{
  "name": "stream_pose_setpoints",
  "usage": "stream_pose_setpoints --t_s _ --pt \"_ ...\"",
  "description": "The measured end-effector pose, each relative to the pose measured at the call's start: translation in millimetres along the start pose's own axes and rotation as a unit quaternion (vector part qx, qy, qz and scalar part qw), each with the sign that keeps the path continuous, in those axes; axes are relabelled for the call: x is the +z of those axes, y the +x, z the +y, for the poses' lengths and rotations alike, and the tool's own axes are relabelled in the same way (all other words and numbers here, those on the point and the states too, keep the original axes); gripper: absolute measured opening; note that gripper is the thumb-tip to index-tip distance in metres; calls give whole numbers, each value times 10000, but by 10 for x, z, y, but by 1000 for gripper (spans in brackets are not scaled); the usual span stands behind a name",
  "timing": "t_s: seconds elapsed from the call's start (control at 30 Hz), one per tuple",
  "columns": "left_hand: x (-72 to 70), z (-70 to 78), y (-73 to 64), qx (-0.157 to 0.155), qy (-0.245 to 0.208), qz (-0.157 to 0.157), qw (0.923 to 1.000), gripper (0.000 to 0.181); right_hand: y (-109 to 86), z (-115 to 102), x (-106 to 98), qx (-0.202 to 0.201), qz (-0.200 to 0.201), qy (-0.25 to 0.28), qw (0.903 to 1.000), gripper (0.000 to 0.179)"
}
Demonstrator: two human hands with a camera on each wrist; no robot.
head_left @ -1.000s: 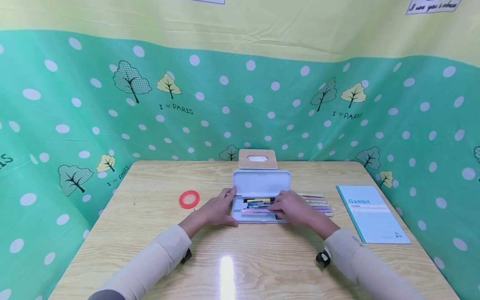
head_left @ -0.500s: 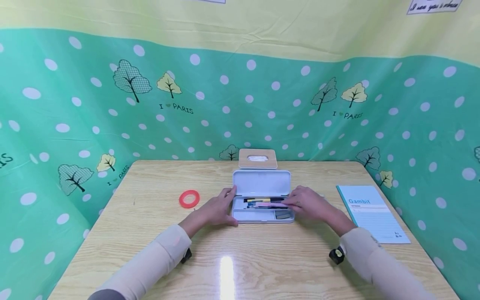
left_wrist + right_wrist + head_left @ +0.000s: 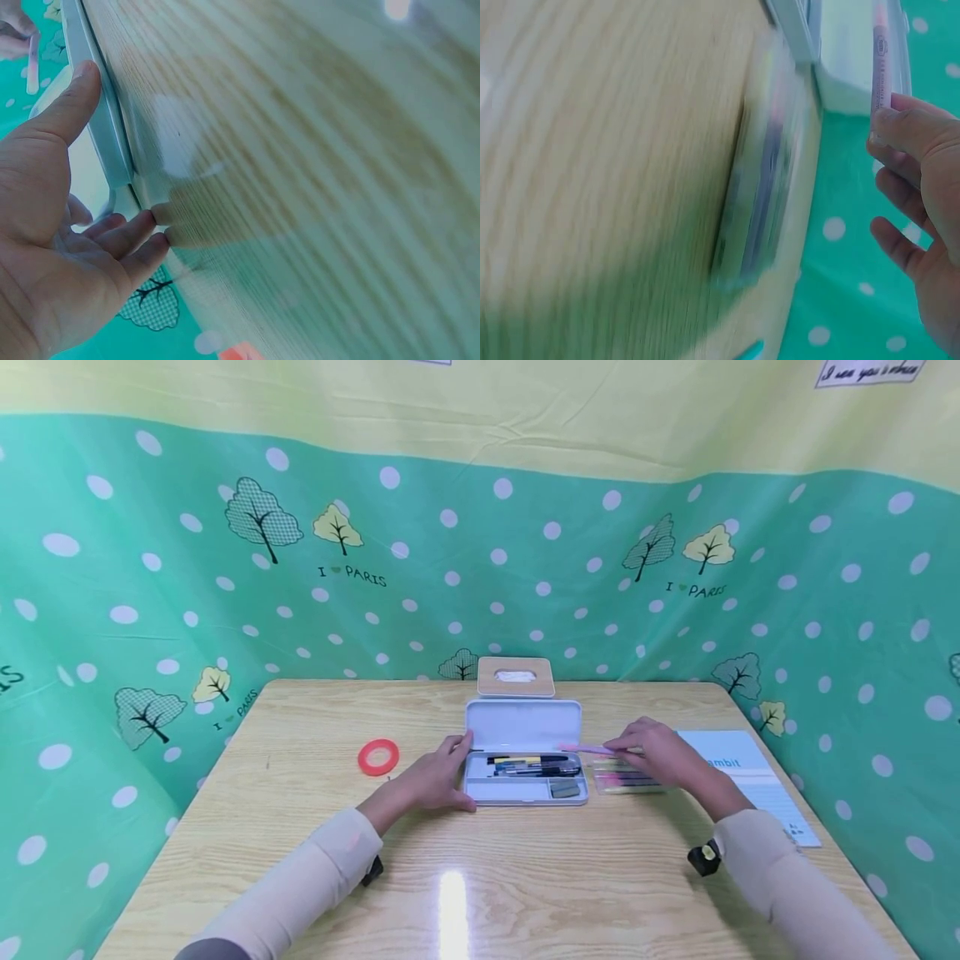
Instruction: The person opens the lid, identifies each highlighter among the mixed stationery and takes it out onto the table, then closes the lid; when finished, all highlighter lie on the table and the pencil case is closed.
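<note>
A white pencil case (image 3: 506, 790) lies with its lid raised, black, blue and yellow pens (image 3: 528, 766) in the back compartment and a grey eraser (image 3: 564, 788) at the front right. My left hand (image 3: 438, 777) rests against its left end; the left wrist view shows the thumb straight along the case wall and the other fingers loosely extended. Right of the case, my right hand (image 3: 656, 752) pinches a slim lilac pen with a pink end (image 3: 883, 67) between thumb and fingers. Below that hand sits a clear pack of pens (image 3: 622, 777), blurred in the right wrist view.
At the right lies a light blue notebook (image 3: 757, 802), partly covered by my right hand and forearm. A red tape ring (image 3: 378, 757) is on the left. Behind the pencil case stands a wood-topped tissue box (image 3: 515, 677), near the patterned curtain (image 3: 420, 568).
My right hand lifted the lilac pen out of the pencil case and moved right, over the clear pack. The left hand has stayed at the case's left end.
</note>
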State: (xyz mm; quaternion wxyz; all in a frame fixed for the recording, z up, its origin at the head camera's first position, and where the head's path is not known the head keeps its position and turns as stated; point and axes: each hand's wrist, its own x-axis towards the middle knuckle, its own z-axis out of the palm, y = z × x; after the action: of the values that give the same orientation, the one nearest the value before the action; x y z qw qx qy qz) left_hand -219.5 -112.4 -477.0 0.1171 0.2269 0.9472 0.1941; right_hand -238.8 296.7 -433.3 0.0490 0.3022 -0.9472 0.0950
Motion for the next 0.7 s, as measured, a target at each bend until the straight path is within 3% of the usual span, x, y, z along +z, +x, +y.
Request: stream_pose_setpoints --t_s 0.23,0.7 --pt "-1 -3 10 -35 -15 -38 10000 127 -111 199 -59 369 2 27 9993 23" --pt "5 1 10 -87 -2 -55 9999 127 -185 551 -43 595 -84 17 9982 23"
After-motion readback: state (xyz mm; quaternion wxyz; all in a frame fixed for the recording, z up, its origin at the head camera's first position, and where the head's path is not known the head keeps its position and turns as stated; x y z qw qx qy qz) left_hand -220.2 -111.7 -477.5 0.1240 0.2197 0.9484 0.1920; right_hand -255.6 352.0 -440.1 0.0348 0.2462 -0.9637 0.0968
